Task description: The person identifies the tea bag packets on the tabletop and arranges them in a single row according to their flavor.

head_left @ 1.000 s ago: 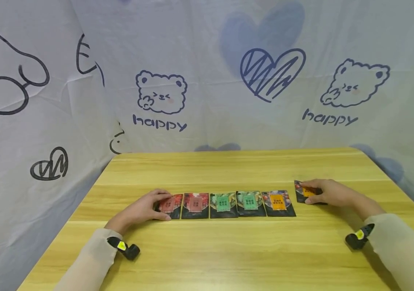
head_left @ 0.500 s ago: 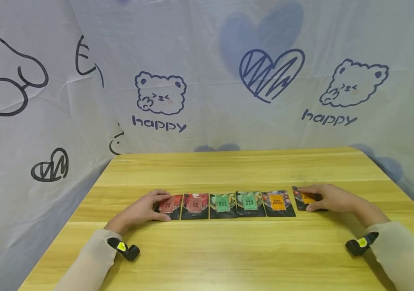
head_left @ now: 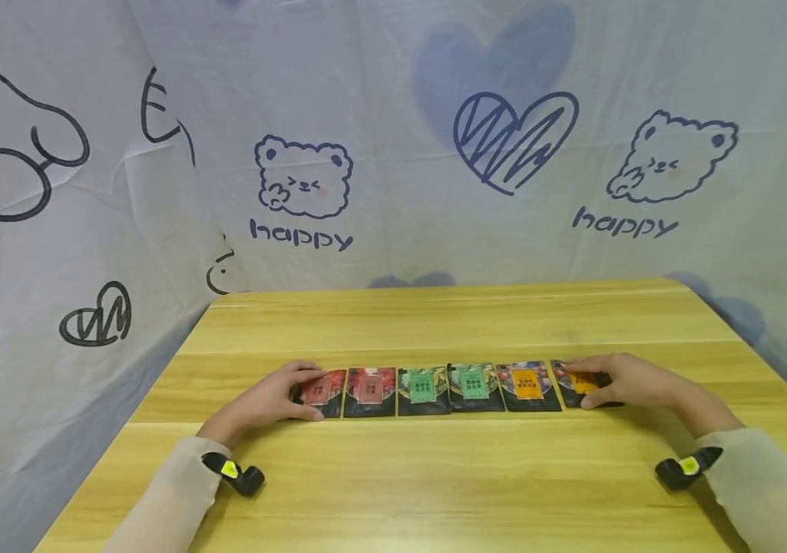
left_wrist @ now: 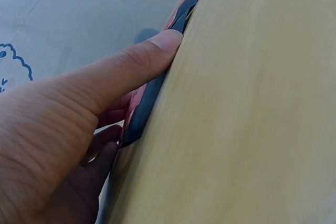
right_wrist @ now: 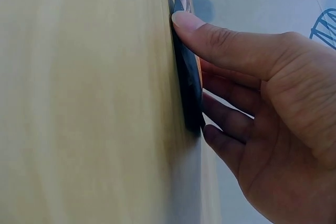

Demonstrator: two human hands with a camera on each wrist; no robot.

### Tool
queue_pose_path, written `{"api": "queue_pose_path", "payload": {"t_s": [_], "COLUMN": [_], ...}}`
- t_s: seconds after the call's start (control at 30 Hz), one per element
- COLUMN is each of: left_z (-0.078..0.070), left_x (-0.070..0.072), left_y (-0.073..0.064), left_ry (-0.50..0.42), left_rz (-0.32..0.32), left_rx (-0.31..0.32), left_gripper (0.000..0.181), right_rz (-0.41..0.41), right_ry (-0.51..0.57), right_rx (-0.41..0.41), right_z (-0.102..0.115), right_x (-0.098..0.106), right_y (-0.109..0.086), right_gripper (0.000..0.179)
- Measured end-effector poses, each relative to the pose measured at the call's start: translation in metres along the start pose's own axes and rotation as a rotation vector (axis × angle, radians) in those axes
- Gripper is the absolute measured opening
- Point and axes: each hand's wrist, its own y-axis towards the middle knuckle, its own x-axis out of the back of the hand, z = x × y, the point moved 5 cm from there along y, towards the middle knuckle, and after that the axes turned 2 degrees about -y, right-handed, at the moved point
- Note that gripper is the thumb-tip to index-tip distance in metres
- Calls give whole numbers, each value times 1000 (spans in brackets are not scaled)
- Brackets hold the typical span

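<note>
Several flat sachets lie in a side-by-side row across the table. At the left end, my left hand (head_left: 274, 397) holds a red-labelled sachet (head_left: 320, 392), thumb at its near edge and fingers over its far side. A second red-labelled sachet (head_left: 370, 392) comes beside it, followed by two green-labelled sachets (head_left: 424, 388) and an orange-labelled sachet (head_left: 528, 385). My right hand (head_left: 635, 382) grips another orange-labelled sachet (right_wrist: 188, 82) at the right end, its thumb on the near edge. That sachet's right part is hidden under the fingers, and its left edge sits close against the neighbouring orange one.
The wood-grain table (head_left: 434, 476) extends in front of and behind the row. A pale cloth (head_left: 407, 215) with drawn bears and hearts hangs behind and to the left. Each wrist carries a small black camera (head_left: 248, 480).
My right hand has slid its orange-labelled sachet nearer to me and to the left, narrowing the gap to the row. My left hand has stayed in place.
</note>
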Motion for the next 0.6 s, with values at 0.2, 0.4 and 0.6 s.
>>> {"api": "queue_pose_path", "payload": {"t_s": [0.2,0.4,0.6], "left_z": [1,-1,0], "left_x": [0,1,1], "left_y": [-1,-1,0], "left_ry": [1,-21,-10], "left_rz": [-1,5,14], "left_rx": [1,9,12], "left_gripper": [81,81,81], "right_rz": [-6,-6,-2], "right_ry": [9,0,4], "right_rx": [1,6,20], "right_z": [4,7,6], "right_x": [-1,-1,-2], "right_y": [-1,-1,-1], "right_gripper": [68,68,69]}}
